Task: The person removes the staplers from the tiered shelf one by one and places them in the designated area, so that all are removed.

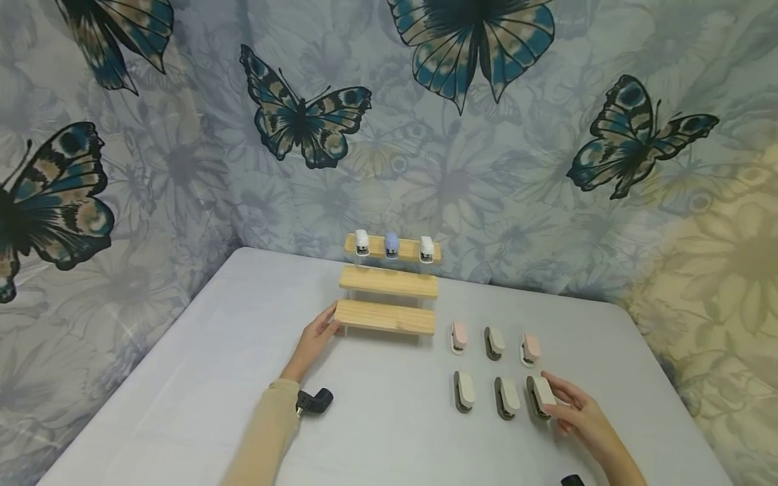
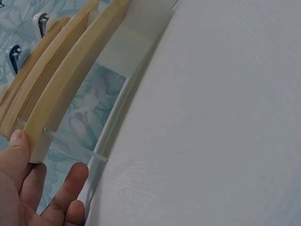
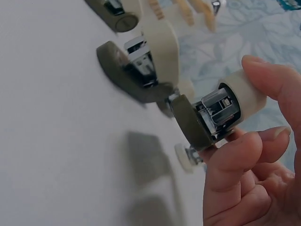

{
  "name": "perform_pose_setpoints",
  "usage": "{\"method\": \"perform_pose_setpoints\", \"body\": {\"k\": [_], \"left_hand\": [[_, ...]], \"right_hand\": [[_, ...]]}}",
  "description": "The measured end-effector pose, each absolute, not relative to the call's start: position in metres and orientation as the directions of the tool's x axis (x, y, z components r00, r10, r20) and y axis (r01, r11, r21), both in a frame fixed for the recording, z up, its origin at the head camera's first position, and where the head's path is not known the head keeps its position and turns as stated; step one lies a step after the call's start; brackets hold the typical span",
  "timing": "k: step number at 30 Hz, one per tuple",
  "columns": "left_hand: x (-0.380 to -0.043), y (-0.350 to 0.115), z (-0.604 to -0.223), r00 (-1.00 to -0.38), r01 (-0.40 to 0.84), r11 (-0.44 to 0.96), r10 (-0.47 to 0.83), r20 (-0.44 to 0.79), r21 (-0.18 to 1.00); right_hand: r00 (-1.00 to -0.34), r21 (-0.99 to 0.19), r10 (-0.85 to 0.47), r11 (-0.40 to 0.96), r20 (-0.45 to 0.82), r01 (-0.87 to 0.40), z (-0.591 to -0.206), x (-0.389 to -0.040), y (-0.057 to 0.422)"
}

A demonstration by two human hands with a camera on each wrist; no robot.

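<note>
My right hand (image 1: 574, 408) pinches a cream-and-olive stapler (image 1: 539, 397) between thumb and fingers at the right end of the front row. In the right wrist view that stapler (image 3: 218, 110) is tilted, its metal front showing. Beside it lie two more cream staplers (image 1: 506, 398). Behind them are a pink stapler (image 1: 458, 337), a cream one (image 1: 494, 343) and another pink one (image 1: 530, 349). My left hand (image 1: 317, 337) holds the left end of the lowest plank of a three-step wooden display rack (image 1: 385, 317); the left wrist view shows the thumb on the plank (image 2: 70, 75).
On the rack's top step stand a white stapler (image 1: 362, 241), a blue one (image 1: 392, 245) and another white one (image 1: 427, 249). Clear supports (image 2: 75, 143) hold the planks up. Behind the white table (image 1: 200, 378) hangs a butterfly-patterned cloth (image 1: 450, 169).
</note>
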State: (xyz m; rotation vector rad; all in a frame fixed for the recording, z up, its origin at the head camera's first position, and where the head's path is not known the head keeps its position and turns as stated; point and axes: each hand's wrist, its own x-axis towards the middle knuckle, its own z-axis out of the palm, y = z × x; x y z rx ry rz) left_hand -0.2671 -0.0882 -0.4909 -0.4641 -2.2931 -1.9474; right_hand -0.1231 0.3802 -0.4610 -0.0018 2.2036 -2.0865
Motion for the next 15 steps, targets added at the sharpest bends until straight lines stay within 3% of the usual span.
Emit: {"method": "perform_pose_setpoints", "body": {"k": [9, 15], "left_hand": [[-0.273, -0.09, -0.501, -0.957, 0.261, 0.152, 0.172, 0.234, 0.953], [-0.28, -0.092, -0.513, -0.948, 0.305, 0.191, 0.158, 0.277, 0.933]], "right_hand": [[-0.995, -0.984, 0.017, 0.151, -0.097, 0.098, -0.475, -0.118, 0.386], [-0.993, -0.971, 0.056, 0.21, -0.103, 0.112, -0.482, -0.119, 0.385]]}}
